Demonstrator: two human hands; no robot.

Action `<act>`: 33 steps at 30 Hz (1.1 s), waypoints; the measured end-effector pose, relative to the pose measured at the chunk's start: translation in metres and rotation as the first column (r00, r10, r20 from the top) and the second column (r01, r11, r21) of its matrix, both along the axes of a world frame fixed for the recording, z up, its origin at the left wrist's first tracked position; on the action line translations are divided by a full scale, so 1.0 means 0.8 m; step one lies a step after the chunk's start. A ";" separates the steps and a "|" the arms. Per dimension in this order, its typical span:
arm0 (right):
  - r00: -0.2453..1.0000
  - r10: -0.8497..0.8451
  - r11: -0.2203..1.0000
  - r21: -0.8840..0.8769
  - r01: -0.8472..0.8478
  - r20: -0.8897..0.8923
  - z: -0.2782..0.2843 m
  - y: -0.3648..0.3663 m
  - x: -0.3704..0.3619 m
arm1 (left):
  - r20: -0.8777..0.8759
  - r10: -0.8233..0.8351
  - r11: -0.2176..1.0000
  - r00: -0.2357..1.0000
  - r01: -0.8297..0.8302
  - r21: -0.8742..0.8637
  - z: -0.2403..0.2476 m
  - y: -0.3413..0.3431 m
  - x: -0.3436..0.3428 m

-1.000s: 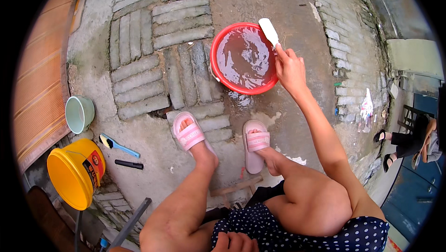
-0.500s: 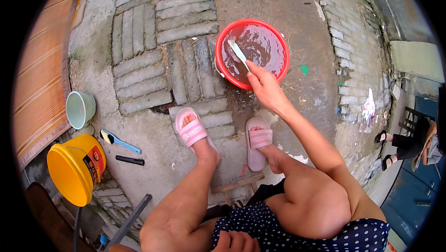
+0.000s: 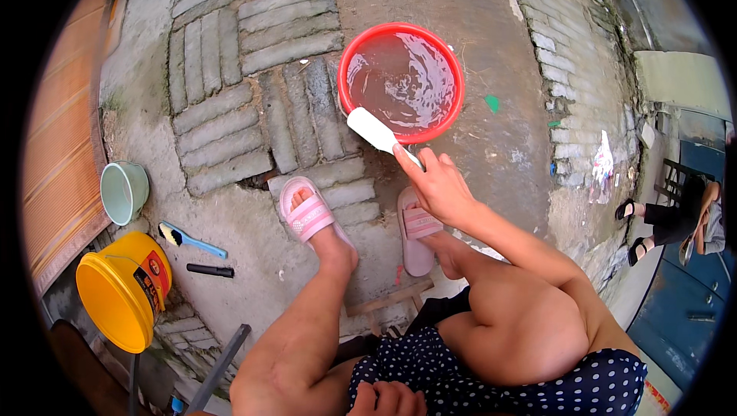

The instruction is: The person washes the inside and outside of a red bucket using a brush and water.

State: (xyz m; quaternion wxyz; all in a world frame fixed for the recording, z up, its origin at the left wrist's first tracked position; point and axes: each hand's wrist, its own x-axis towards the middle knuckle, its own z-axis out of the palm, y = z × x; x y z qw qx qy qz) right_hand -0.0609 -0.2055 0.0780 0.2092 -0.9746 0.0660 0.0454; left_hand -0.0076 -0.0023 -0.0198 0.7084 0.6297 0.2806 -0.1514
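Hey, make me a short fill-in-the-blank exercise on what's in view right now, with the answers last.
The white tool is held in the ____ hand.
The liquid-filled bucket has a ____ rim.
Beside the yellow bucket lies a brush with a ____ handle.
The sandals are ____.

Missing words: right; red; blue; pink.

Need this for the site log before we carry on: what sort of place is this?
Probably an outdoor yard or lane: worn bricks set in rough concrete, blue doors at the right, and a red bucket standing in the open.
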 end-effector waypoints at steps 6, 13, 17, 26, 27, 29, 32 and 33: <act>0.995 -0.088 0.994 -0.055 0.091 0.046 -0.006 -0.056 -0.048 | -0.033 0.027 0.999 0.999 -0.026 0.027 0.022 -0.017 0.003; 0.992 -0.103 0.949 -0.291 0.122 0.078 0.004 -0.150 -0.022 | -0.033 -0.004 1.000 0.999 0.004 0.022 0.021 -0.014 0.006; 0.984 0.000 0.920 -0.385 0.069 0.177 0.000 -0.195 0.030 | -0.038 -0.017 1.000 0.999 0.017 0.013 0.018 -0.014 0.003; 0.977 0.148 0.906 -0.417 -0.071 0.155 0.014 -0.222 0.105 | -0.038 -0.023 1.000 0.999 0.024 0.020 0.015 -0.010 0.005; 0.974 0.150 0.905 -0.419 -0.067 0.168 0.015 -0.225 0.101 | -0.037 -0.025 0.999 0.999 0.026 0.018 0.015 -0.010 0.004; 0.983 0.089 0.919 -0.395 -0.020 0.158 0.017 -0.228 0.082 | -0.040 -0.023 1.000 0.999 0.024 0.017 0.015 -0.010 0.004; 0.982 -0.011 0.954 -0.294 0.068 0.190 0.009 -0.226 0.037 | -0.038 -0.026 1.000 0.999 0.026 0.006 0.015 -0.011 0.005; 0.974 -0.057 0.972 -0.210 0.104 0.221 0.002 -0.222 0.019 | -0.039 -0.027 1.000 0.999 0.028 0.001 0.015 -0.013 0.004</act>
